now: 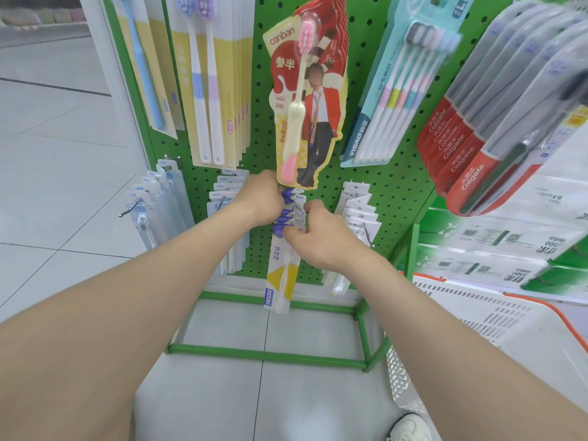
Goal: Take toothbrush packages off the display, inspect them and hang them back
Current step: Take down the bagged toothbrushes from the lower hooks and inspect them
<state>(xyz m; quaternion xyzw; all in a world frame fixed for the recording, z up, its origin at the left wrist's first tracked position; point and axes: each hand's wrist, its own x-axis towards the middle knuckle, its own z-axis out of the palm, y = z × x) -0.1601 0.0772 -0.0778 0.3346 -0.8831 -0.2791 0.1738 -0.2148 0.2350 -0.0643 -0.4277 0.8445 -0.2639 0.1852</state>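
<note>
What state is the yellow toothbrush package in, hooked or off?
Cannot tell: the package hangs straight down, but the right hand on its top and the left hand hide the hook.

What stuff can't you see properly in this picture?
Head view:
The peg holding the blue, white and yellow toothbrush packages: covered by the left hand and the right hand.
The left hand's fingertips: behind the red canban toothbrush card, so its grip is unclear.
The red and grey Colgate packs: blurred, cut off by the right edge.
Print on the white and green boxes: too small and blurry.
</note>
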